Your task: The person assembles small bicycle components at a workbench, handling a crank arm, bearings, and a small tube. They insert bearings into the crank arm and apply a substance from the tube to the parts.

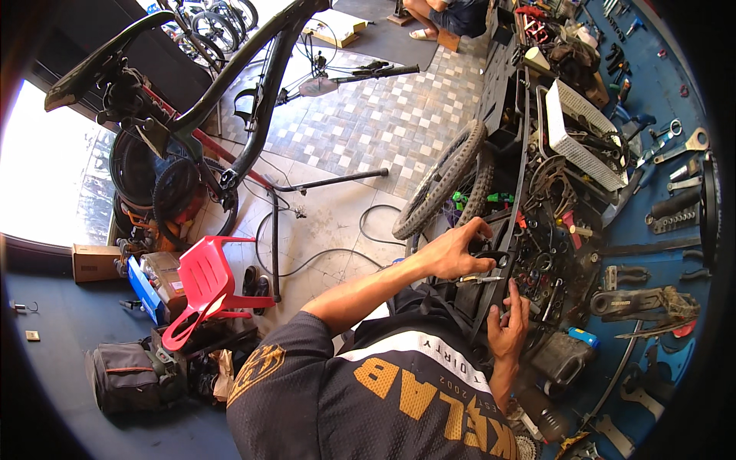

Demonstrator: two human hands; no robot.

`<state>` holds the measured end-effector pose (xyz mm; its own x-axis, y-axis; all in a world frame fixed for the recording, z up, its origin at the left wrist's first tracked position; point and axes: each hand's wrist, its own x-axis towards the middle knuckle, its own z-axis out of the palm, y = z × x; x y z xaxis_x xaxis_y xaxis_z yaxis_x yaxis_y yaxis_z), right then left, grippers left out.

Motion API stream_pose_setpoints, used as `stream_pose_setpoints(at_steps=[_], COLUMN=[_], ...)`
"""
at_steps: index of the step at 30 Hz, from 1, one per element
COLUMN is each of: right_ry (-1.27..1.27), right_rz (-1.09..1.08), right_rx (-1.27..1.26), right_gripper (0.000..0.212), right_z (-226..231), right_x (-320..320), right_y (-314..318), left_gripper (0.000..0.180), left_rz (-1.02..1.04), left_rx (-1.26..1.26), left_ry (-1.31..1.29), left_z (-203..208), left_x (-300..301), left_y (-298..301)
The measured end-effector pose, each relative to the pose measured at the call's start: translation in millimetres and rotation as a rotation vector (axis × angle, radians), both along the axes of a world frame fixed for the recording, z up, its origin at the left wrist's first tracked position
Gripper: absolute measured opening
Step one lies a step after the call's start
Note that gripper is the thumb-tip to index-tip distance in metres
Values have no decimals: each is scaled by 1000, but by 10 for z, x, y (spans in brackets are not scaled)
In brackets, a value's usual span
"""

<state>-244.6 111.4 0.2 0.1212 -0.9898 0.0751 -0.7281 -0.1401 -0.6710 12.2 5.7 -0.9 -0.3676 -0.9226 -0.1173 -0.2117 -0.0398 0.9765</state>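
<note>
My left hand (458, 251) reaches over the edge of the workbench, its thumb and fingers curled round a small dark part (499, 256) with a ring-like end. Its exact kind is hard to make out. Just below those fingers shows a thin pale piece (480, 279); I cannot tell whether it is attached to the dark part. Closer to my body, my right hand (509, 323) is raised with fingers apart and nothing visible in them. Loose small bike parts (543, 264) cover the bench beside both hands.
A white plastic basket (567, 126) of parts sits farther along the bench. Tools hang on the blue wall (652, 261) to the right. Left are a bike frame (264, 84) on a stand and a red chair (211, 276). A tyred wheel (441, 180) leans near the bench. Another person (456, 15) sits beyond.
</note>
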Motion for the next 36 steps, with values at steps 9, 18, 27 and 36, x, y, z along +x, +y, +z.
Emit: stream_pose_setpoints(at_steps=[9, 18, 27, 36], right_ry=[33, 36, 34, 18], right_rz=[1, 9, -4, 5], right_rx=[22, 27, 68, 46], right_gripper=[60, 59, 58, 56], right_z=[-69, -75, -46, -97], right_x=[-7, 7, 11, -1], right_y=[41, 49, 79, 92], left_gripper=[72, 73, 72, 71], left_rz=[-7, 5, -1, -26], left_rx=[31, 18, 31, 60], left_ry=[36, 46, 49, 50], left_z=[-37, -49, -88, -73], left_x=[-22, 1, -17, -37], left_y=[47, 54, 70, 73])
